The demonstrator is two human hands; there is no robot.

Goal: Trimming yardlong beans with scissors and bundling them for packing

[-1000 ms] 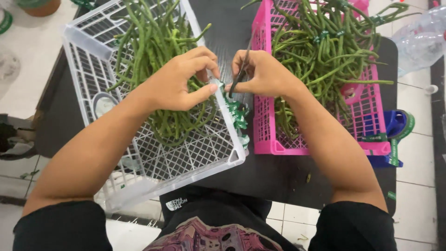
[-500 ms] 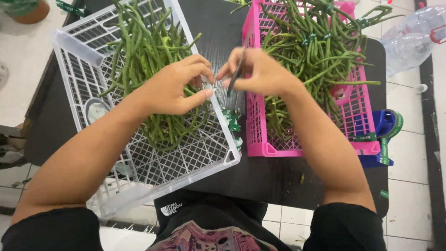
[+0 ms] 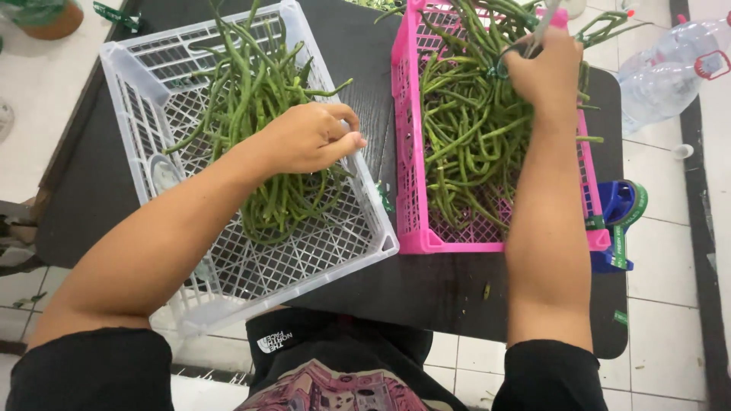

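Observation:
My left hand (image 3: 308,137) hovers over the long green beans (image 3: 259,129) in the white lattice crate (image 3: 152,99), fingers curled shut near the crate's right rim; I cannot tell if a bean is pinched in them. My right hand (image 3: 544,72) reaches into the far end of the pink crate (image 3: 407,198), on top of its loose pile of green beans (image 3: 464,144). It is closed around a thin grey tool (image 3: 545,17) that sticks up out of the fist. A small green loop (image 3: 502,67) shows at the fingers.
Both crates stand side by side on a black table (image 3: 449,293). A blue dispenser with green tape (image 3: 620,209) sits at the table's right edge. Clear plastic bottles (image 3: 670,65) lie on the tiled floor at right. A brown pot (image 3: 46,17) is at top left.
The hands were together between the crates; now the right hand has moved away to the far end of the pink crate, still gripping the tool. The left hand stayed over the white crate.

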